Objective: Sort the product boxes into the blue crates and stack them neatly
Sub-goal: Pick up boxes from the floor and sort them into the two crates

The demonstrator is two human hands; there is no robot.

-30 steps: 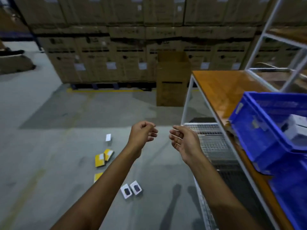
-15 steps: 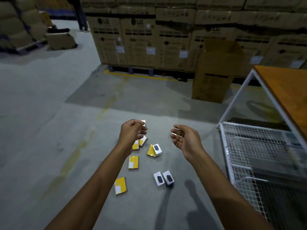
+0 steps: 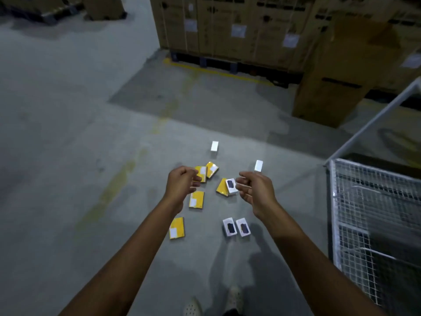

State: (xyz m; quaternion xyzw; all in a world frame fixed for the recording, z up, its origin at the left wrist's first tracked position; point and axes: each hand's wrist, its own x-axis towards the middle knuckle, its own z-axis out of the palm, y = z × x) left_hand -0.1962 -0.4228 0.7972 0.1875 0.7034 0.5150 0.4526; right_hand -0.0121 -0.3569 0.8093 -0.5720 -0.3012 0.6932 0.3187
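Place: a warehouse.
Stock: tall stacked cardboard cartons [image 3: 227,23] with paper labels, standing on dark pallets [image 3: 218,63].
Floor: bare grey concrete [image 3: 68,110] with a painted yellow line [image 3: 216,71]; small product boxes [image 3: 197,199] lie scattered on it.
Equipment: white wire-mesh cage [image 3: 369,201] at the right.

Product boxes [image 3: 196,199] scattered on floor [image 3: 68,144], wire cart [image 3: 369,201] right (cartons [image 3: 227,23] behind)

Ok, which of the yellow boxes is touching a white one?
The yellow box just left of the right hand: it leans against a white box. The rest lie flat, clear of the white ones.
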